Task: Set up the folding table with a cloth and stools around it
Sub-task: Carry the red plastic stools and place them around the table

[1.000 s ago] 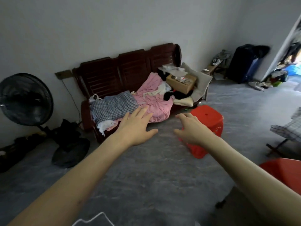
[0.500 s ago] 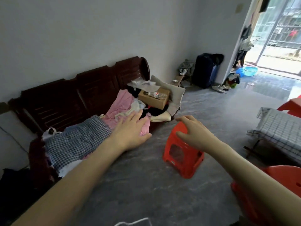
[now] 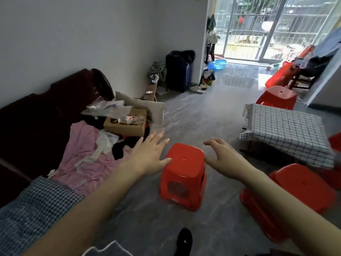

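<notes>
Left hand point(image 3: 147, 156) was open, fingers spread, thumb at the left top edge of the red stool point(image 3: 183, 174). Right hand point(image 3: 224, 157) was open too, fingers curled, just beside the stool's right top edge; neither was gripping yet. Stool stood upright on the floor point(image 3: 193, 115), between the sofa point(image 3: 46, 111) & the table point(image 3: 287, 130), which already wore its check cloth. Best approach, imo: clamp both sides evenly under the rim, lift level, carry to a free side of the table w/o hitting the nearer stool point(image 3: 302, 189). A far stool point(image 3: 276, 97) sat beyond the table. Writing: bottle label on the box point(image 3: 125, 126) unreadable; none elsewhere.
</notes>
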{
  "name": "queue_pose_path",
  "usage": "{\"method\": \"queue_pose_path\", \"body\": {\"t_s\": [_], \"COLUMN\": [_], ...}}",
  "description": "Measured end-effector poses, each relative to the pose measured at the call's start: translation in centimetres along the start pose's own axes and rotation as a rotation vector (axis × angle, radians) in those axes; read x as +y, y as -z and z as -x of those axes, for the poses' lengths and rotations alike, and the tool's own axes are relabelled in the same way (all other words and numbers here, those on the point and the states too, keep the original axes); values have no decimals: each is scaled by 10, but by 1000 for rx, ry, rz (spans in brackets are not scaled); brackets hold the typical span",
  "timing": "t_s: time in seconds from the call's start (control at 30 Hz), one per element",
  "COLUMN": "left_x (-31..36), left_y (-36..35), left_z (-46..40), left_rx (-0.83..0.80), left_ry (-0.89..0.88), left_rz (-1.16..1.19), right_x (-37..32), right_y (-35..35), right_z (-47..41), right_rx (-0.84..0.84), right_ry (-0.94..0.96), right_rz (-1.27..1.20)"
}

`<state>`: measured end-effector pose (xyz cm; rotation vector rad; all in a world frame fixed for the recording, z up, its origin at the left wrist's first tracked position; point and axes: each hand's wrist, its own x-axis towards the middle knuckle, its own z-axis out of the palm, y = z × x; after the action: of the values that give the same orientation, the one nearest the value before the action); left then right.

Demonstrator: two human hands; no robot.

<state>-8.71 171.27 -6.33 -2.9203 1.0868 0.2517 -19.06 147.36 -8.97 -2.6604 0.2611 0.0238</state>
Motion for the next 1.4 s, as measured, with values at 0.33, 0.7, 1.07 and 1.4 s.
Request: {"method": "queue_pose_path", "body": {"t_s": [0.33, 0.7, 1.07, 1.4], "left_x": [-43, -98, -133, -153], "left_y": [-2, -45, -167, -318], "left_z": [-190, -334, -450, -465], "left_rx": [-121, -306, -565, -583], "left_ry": [-86, -228, -420, -313], "left_rz": [22, 25, -24, 110], "right_x": [52, 80, 95, 165], "right_y": [15, -24, -116, -231], "right_z": [-160, -265, -294, -321], "right_rx": [24, -20, -85, -120], "right_ry": [-154, -368, -712, -799], "right_rz": [-74, -125, -191, -233]}}
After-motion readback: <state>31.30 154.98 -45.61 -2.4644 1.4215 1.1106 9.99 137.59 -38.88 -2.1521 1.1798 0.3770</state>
